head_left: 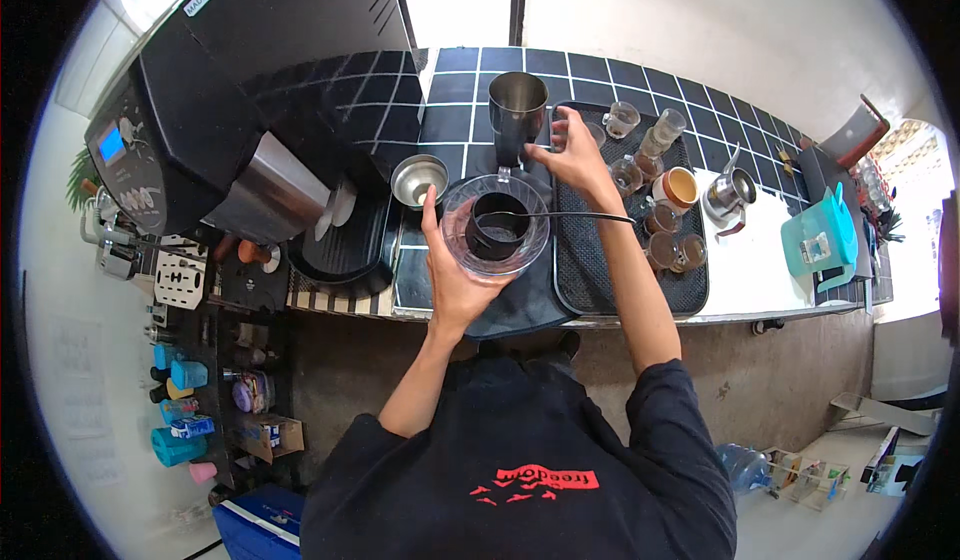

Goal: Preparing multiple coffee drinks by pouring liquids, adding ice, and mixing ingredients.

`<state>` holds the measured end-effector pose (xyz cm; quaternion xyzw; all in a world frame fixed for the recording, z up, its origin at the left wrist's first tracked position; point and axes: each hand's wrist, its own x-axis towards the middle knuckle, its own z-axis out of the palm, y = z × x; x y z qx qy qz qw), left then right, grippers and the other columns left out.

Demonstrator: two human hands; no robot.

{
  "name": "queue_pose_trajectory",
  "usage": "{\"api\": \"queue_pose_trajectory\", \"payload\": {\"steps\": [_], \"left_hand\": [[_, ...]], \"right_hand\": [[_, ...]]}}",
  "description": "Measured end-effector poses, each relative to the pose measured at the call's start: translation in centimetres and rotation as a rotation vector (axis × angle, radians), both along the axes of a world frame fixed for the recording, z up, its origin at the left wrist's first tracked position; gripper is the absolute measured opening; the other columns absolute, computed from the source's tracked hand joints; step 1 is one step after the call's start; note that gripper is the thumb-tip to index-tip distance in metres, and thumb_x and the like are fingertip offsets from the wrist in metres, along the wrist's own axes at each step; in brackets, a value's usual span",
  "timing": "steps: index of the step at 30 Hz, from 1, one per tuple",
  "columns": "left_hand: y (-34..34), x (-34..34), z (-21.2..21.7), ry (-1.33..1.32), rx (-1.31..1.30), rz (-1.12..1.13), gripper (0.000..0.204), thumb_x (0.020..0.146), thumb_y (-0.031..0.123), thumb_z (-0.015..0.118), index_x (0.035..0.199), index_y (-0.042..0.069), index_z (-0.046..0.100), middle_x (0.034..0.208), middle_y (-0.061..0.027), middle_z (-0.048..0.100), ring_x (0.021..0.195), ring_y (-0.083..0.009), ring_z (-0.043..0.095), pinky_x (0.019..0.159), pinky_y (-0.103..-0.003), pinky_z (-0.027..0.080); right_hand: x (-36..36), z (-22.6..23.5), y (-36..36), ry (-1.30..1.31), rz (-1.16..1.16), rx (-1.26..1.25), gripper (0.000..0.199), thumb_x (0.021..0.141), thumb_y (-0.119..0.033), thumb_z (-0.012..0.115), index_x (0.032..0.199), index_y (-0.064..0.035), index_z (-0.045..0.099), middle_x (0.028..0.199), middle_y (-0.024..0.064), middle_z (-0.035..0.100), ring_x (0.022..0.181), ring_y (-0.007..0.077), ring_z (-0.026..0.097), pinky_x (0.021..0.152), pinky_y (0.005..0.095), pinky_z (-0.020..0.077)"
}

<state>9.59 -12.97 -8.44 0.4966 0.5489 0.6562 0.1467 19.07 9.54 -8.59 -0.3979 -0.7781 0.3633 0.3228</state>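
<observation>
My left hand [462, 280] cups a clear round container [535, 250], its thumb up along the left side. A black cup [497, 240] shows inside the container's outline. Across the cup lies a thin long-handled spoon [575, 215], its dark handle reaching right to my right forearm. My right hand [578, 160] is open beside a tall dark metal shaker cup [517, 125], fingers spread. Its thumb tip is close to the shaker's lower side; whether they touch is unclear. A small steel bowl [418, 182] sits left of the container.
A black tray [625, 295] with several glass cups [665, 132] and an orange-white cup [680, 188] lies right. Beyond it are a steel kettle [732, 192] and a teal pitcher [822, 240]. A large black machine [260, 160] fills the left. The counter's front edge is near my body.
</observation>
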Motion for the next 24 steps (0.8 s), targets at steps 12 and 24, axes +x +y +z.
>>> {"api": "queue_pose_trajectory", "payload": {"steps": [12,24], "left_hand": [[2.1,-1.7,7.1,-0.032,0.061,-0.069,0.126,0.054,0.002,0.09,0.149,0.005,0.008,0.127,-0.0206,0.051,0.116,-0.0281,0.056,0.101,-0.038,0.047],[11.6,-4.3,13.5,0.19,0.114,0.048,0.119,0.054,0.02,0.095,0.143,-0.004,0.019,0.126,-0.0295,0.049,0.114,-0.0344,0.057,0.098,-0.046,0.051]], "right_hand": [[4.2,2.9,-1.5,0.069,0.175,-0.13,0.054,0.083,-0.017,0.074,0.129,0.0001,0.051,0.11,0.0126,0.06,0.093,0.0172,0.062,0.08,0.0299,0.0522],[7.2,4.8,-2.5,0.214,0.094,-0.169,0.048,0.085,-0.016,0.07,0.126,0.0001,0.053,0.112,0.0158,0.061,0.094,0.0223,0.065,0.078,0.0314,0.054]]}}
